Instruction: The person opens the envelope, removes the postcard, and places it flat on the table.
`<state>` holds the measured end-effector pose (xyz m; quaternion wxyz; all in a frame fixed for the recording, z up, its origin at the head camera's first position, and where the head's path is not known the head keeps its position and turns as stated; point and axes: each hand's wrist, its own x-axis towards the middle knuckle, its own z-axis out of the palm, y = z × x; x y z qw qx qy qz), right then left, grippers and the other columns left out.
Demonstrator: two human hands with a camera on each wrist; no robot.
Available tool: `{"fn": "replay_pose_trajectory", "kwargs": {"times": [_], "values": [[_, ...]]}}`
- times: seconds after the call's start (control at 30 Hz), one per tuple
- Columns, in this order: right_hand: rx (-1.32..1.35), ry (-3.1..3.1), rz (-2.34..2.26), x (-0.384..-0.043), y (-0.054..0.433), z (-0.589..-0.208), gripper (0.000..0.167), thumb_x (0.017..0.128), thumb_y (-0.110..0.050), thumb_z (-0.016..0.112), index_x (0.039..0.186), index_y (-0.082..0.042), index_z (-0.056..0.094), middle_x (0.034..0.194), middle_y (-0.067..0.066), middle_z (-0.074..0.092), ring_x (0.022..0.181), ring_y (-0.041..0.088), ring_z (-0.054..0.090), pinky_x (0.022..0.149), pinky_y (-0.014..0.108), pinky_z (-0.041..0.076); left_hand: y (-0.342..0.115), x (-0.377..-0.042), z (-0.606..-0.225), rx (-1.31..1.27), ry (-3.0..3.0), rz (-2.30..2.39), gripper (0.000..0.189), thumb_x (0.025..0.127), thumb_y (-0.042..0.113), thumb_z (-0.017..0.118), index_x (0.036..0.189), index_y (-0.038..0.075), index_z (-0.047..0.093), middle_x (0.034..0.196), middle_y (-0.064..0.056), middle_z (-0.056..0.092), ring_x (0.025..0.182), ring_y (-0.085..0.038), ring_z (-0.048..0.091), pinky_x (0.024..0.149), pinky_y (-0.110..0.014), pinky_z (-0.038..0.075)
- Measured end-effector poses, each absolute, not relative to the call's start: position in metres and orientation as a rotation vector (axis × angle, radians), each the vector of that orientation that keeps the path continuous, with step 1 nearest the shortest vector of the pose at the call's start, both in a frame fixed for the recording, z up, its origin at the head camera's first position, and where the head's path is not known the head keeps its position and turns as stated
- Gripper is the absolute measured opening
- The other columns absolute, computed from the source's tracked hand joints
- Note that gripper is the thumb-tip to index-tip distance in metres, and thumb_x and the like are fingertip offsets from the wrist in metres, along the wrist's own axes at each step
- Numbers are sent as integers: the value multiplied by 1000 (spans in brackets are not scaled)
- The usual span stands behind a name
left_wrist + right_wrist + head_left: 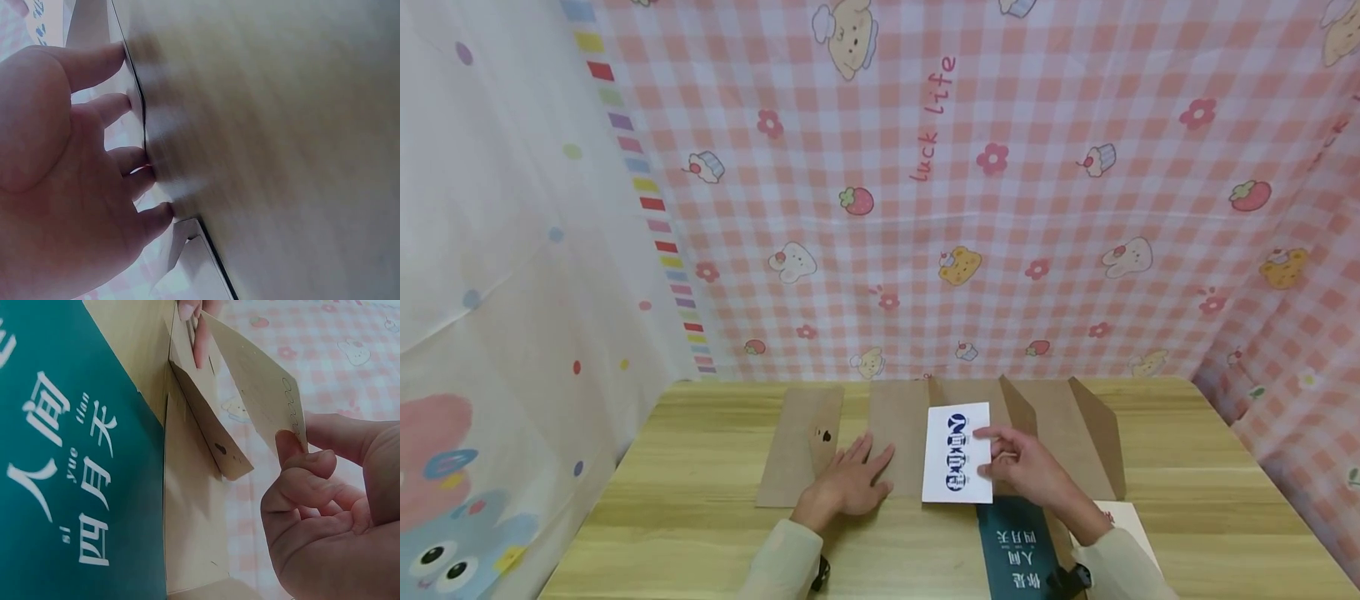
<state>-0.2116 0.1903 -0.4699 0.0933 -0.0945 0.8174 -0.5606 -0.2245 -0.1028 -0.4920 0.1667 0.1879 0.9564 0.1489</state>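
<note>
In the head view my right hand (1030,468) pinches the right edge of a white card (938,467) with dark blue print, held up above the brown paper envelopes. The right wrist view shows the back of this card (259,384), between thumb and fingers. My left hand (852,487) lies palm down with fingers spread, touching the lower part of a brown envelope (898,429). Left of it lies another brown envelope (786,454) with a small dark mark on its flap. In the left wrist view, the fingertips of the left hand (69,150) rest along the paper edge.
More brown envelopes (1052,408) with raised flaps stretch to the right. A dark green card (997,546) with white characters lies near the front, partly under the right forearm. Beside it is a cream card (1131,521). A checked cloth (925,225) hangs behind the wooden table (647,500).
</note>
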Motion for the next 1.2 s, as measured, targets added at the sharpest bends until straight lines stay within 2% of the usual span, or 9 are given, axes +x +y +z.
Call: {"fn": "replay_pose_trajectory", "kwargs": {"times": [0.17,0.4,0.97,1.2], "values": [[-302,2350,-1667,-208,191,-472,49,86,-7,73,133,-3,58,92,10,55,62,12,46,51,22,39,-102,-225,-491,527,2722,419,59,102,39,48,156,18,35,164,-19,17,152,-33,15,120,-55,15],[-346,2249,-1678,-204,187,-475,48,88,-6,72,133,-3,56,89,8,55,53,10,41,47,19,34,-102,-225,-490,518,2721,408,59,103,39,48,156,19,34,164,-18,16,152,-32,14,120,-56,15],[-506,2116,-1721,-187,175,-475,53,85,-1,73,134,3,53,87,6,54,53,4,40,46,17,32,-101,-223,-490,514,2738,406,59,102,39,49,155,18,35,164,-19,18,152,-33,15,120,-55,16],[-480,2126,-1684,-183,174,-480,52,85,-5,75,133,0,55,85,3,55,53,5,41,47,17,35,-101,-222,-489,522,2740,410,59,102,39,48,155,19,35,164,-19,18,152,-34,15,120,-55,16]]}}
